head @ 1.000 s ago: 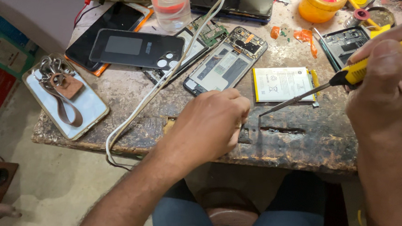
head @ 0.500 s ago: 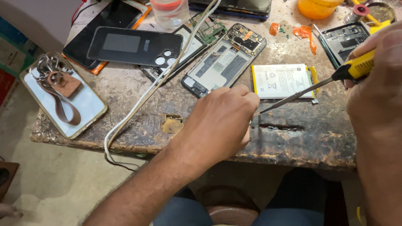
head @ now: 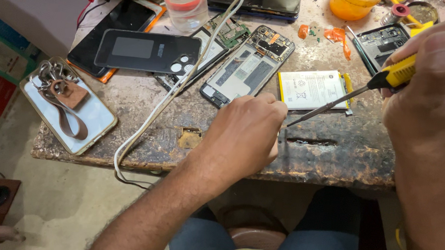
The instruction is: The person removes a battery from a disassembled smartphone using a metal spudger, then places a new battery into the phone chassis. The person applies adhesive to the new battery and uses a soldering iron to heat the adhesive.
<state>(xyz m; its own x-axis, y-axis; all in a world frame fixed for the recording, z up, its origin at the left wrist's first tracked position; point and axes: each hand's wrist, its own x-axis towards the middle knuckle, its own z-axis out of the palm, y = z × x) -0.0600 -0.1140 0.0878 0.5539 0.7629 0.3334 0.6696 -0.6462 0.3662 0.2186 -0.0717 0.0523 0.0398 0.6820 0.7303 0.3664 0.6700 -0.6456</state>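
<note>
Screwdriver (head: 387, 80), yellow handle, in my R hand (head: 427, 85), fingers closed round handle. Long axis runs diagonal: handle upper R, metal shaft down-left, tip just off my L hand (head: 244, 136), over tabletop (head: 332, 161) edge. L hand nearer tip, fingers curled shut, knuckles up; can't tell what's pinched under them. Tip points at L fingertips (head: 279, 110), near, maybe touching. White battery (head: 310, 89) just behind shaft. Opened phone (head: 248, 65) beyond L hand. White cable (head: 157, 111) well left.
</note>
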